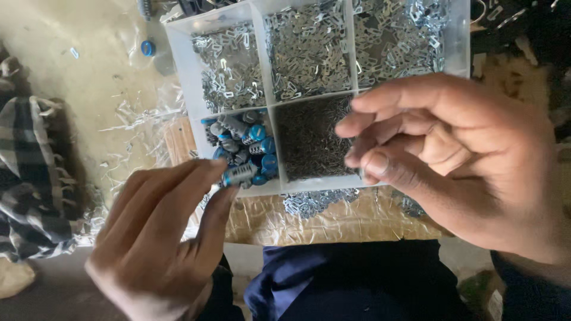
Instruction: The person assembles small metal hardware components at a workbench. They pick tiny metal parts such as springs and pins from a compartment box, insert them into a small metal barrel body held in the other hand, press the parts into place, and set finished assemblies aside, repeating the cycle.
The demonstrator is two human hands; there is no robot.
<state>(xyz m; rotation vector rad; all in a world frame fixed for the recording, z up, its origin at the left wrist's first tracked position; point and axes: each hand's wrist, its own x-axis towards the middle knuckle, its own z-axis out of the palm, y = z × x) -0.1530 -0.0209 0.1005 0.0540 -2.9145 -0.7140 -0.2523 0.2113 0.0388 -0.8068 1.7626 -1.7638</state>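
Note:
My left hand [160, 229] pinches a small grey cylinder with a blue end cap [239, 174] between thumb and fingertips, just at the front edge of a clear plastic divided box [181, 77]. My right hand [452, 151] hovers over the box's front right part with fingers curled and thumb against the fingertips; whether it holds a tiny piece I cannot tell. The box's near-left cell holds several more blue-capped cylinders [253, 139]. The cell beside it holds fine dark pins [309, 137]. The back cells are full of small silver metal clips [306, 50].
Spilled silver clips [309, 202] lie on crinkled clear plastic over a wooden board [333, 223] in front of the box. A checked cloth [30, 172] lies at the left. A blue cap [147, 47] lies on the pale floor. My dark blue clothing [345, 279] fills the bottom.

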